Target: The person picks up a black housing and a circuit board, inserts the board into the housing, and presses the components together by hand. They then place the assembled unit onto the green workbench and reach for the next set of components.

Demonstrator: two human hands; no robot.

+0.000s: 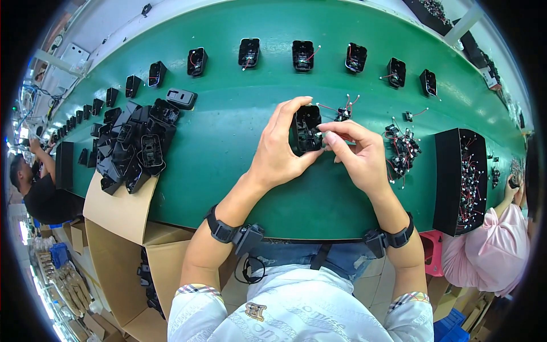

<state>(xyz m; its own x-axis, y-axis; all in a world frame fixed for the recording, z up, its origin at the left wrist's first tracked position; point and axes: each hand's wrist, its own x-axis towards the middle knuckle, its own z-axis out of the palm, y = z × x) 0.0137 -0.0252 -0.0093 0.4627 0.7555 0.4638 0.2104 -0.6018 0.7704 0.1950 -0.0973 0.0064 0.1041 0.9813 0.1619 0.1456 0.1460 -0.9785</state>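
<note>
Green table (222,182): smooth and lightly glossy, it stretches under both your hands, its far edge bowed by the wide lens
Arc of housings (249,52): black hollow shells with rounded corners, spaced apart along the far side of your table, several trailing thin red wire
Cardboard carton (111,268): brown and stiff-walled, standing open at your left, a flap raised to the table's edge
Pile of housings (122,137): hard black shells tumbled over one another at your left, some hollow side up
Black bin (445,182): straight-sided, at your right, filled with small parts on red wires with white ends
Left hand (276,142): yours, thumb spread wide from the fingers, clamped on a housing from near end to far
Right hand (364,157): yours, thumb and forefinger nearly together at that housing's right side; whether they pinch anything, you cannot tell from here
Heap of wired parts (403,149): a loose tangle of dark pieces, red leads and white tips, just beyond your right hand
Held housing (307,122): black, deep and oblong, its open face in view, directly before you between both hands
Lone wired part (343,113): dark, small, leads splayed, near the held housing's far right
</note>
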